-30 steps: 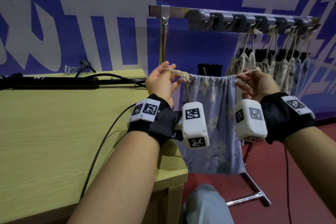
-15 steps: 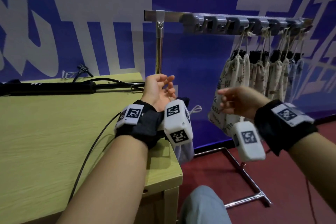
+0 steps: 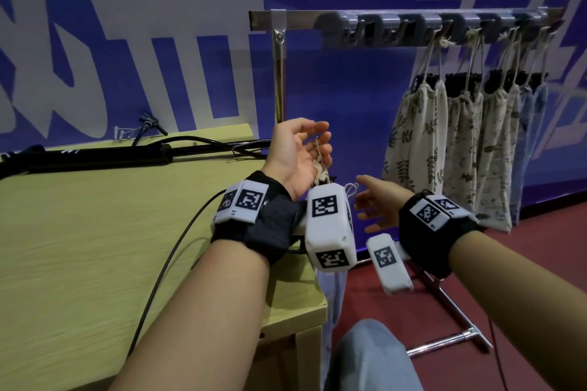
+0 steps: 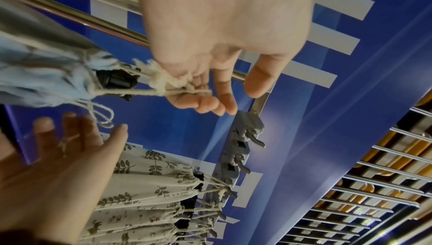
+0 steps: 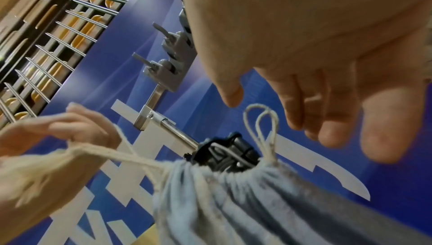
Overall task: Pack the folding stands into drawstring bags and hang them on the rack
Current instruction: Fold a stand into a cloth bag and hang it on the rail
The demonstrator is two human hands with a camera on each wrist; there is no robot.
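Over on the left, a long black rod-shaped thing [image 3: 95, 154] and some black cables [image 3: 178, 251] are laid on the yellow-green wooden table [image 3: 79, 247].

Just past the table's right corner, the left hand [image 3: 297, 154] is held palm-up with its fingers curled, and the frayed cream drawstring cord [image 4: 163, 84] of a pale blue cloth drawstring bag [image 5: 233, 202] is hooked over them, so the bag is hung from that hand beside the table edge. The bag's mouth is cinched nearly closed, with the black top of a folding stand [image 5: 230, 152] poking out. A second small cream cord loop [image 5: 261, 128] is sticking up from the far side of the mouth.

Next over, the right hand [image 3: 378, 208] is spread loose with fingers relaxed, nothing held, its fingertips near that free loop but not touching it.

Further right, the silver metal rack [image 3: 279, 51] with a row of grey plastic hooks [image 3: 413, 28] is stood against the blue-and-white wall banner [image 3: 158, 25]. Several cream leaf-print bags [image 3: 422, 136] are already hung from the right-hand hooks by their cords, and the hooks nearer the post are bare.
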